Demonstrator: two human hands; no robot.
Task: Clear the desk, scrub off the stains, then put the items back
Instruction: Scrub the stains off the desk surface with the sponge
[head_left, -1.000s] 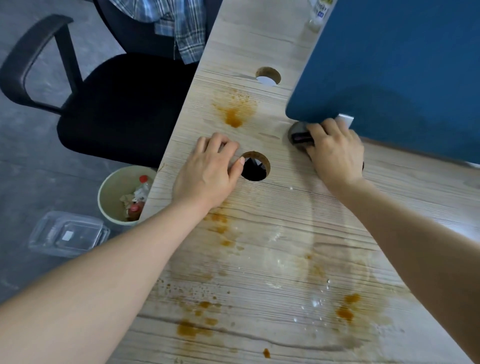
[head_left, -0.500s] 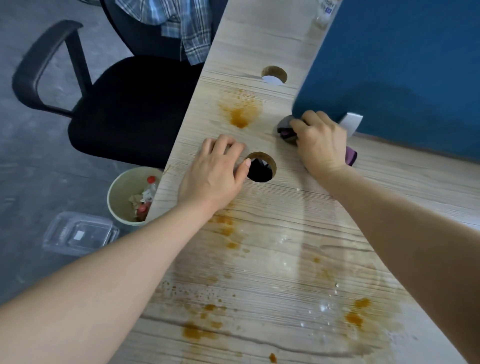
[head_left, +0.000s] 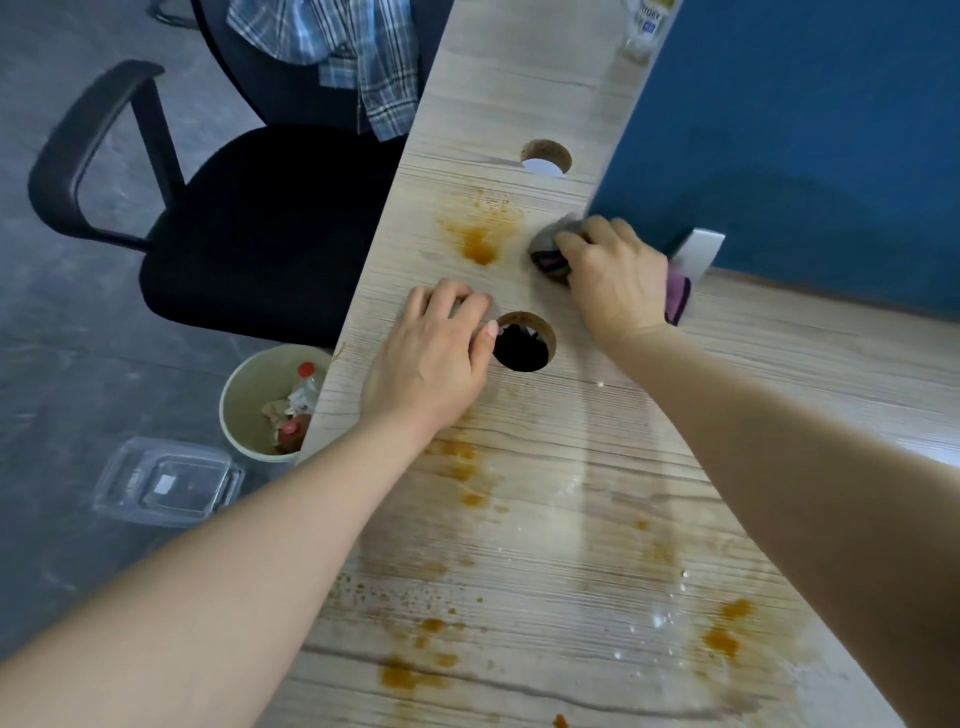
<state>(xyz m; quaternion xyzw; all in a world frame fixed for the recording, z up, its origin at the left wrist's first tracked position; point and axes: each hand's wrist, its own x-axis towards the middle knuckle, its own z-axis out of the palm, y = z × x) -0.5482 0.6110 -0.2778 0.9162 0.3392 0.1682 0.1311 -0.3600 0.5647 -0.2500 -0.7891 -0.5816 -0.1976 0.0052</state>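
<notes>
A: Where is the cloth?
B: The cloth (head_left: 550, 254), a crumpled grey and purple rag, lies on the desk (head_left: 519, 67) just above centre of the frame, bunched under the right hand (head_left: 615, 278). The fingers curl over it and press it down, grasping it; a purple corner sticks out at the wrist side.

A: And the other hand?
B: The left hand (head_left: 431, 358) rests palm down at centre frame, fingers only loosely bent, gripping nothing. Its thumb tip sits at the rim of a round cable hole (head_left: 522, 343).

A: What about the stains?
B: An orange-brown stain (head_left: 480, 234) sits just left of the cloth, apart from it. More splatters (head_left: 410, 675) spread over the lower frame, with pale wet streaks across the light wood-grain top.

A: Around the desk?
B: A blue partition (head_left: 805, 130) stands at upper right. A black office chair (head_left: 249, 228) with a plaid shirt (head_left: 353, 57) draped on it is upper left; below it are a round bin (head_left: 244, 400) with rubbish and a clear plastic container (head_left: 166, 480) on the grey floor.
</notes>
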